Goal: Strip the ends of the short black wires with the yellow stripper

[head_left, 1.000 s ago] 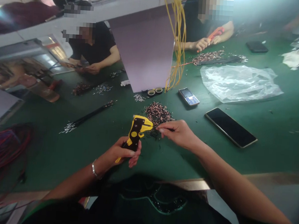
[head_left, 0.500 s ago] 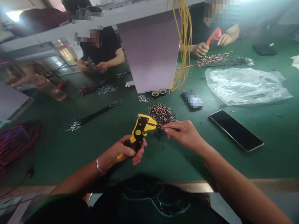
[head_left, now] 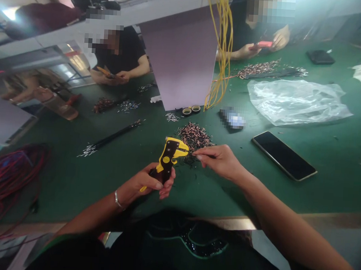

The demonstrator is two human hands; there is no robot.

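A yellow and black wire stripper (head_left: 167,160) is held in my left hand (head_left: 156,180), its jaws pointing right. My right hand (head_left: 217,158) is pinched just to the right of the jaws, on a thin piece that looks like a short wire (head_left: 194,153); its far end is too small to make out. Behind the jaws lies a pile of short copper and black wire pieces (head_left: 195,135), with black scraps (head_left: 189,160) at its near side.
Right of the pile lie a black phone (head_left: 285,155), a blurred device (head_left: 232,118) and a plastic bag (head_left: 295,102). Black wires (head_left: 111,138) and a red cable coil (head_left: 11,181) are at left. Yellow wires (head_left: 224,52) hang by a divider (head_left: 180,61). Two people work across the table.
My hands and the stripper have barely moved. Across the table, one person's red tool has tipped flat, and an orange tool now shows in the other person's hands.
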